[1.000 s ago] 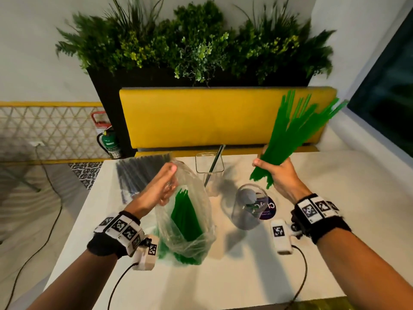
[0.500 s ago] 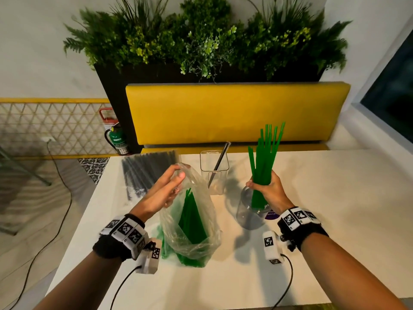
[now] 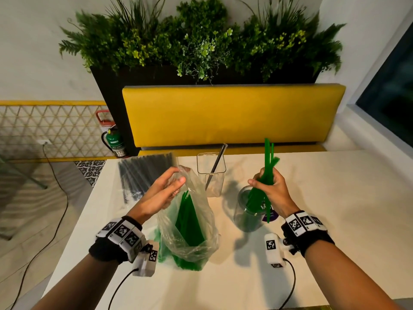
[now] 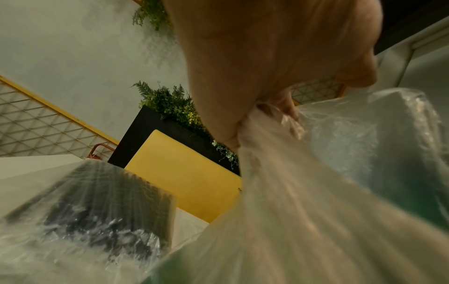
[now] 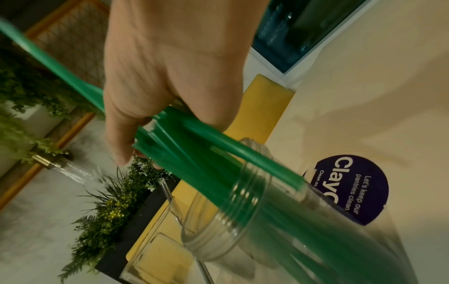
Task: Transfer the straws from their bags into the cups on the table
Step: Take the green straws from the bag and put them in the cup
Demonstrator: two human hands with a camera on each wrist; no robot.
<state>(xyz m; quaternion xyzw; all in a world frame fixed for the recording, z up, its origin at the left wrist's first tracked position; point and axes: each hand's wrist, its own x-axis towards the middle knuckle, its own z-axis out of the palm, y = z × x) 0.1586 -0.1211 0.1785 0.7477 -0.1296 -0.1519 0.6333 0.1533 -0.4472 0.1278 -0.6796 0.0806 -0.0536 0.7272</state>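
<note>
A pale desk stands before a yellow padded bench back, with a dark planter of green foliage above it, a lattice screen and a green fire extinguisher off to the left, and a dark window at the right. The left hand pinches the gathered rim of a clear plastic bag that stands on the desk with green straws inside; the left wrist view shows the film bunched tight between thumb and fingers. The right hand is wrapped around a bundle of green straws whose lower ends sit inside a round clear cup, while a few tips stick up above the fist. One straw seems to run down outside the cup wall, though the blur makes that hard to confirm. Behind, a square clear cup holds a single dark straw leaning on its rim. A second bag of dark straws lies flat at the far left, partly hidden by the left hand. A purple round sticker lies beside the round cup, its wording cut off.
</note>
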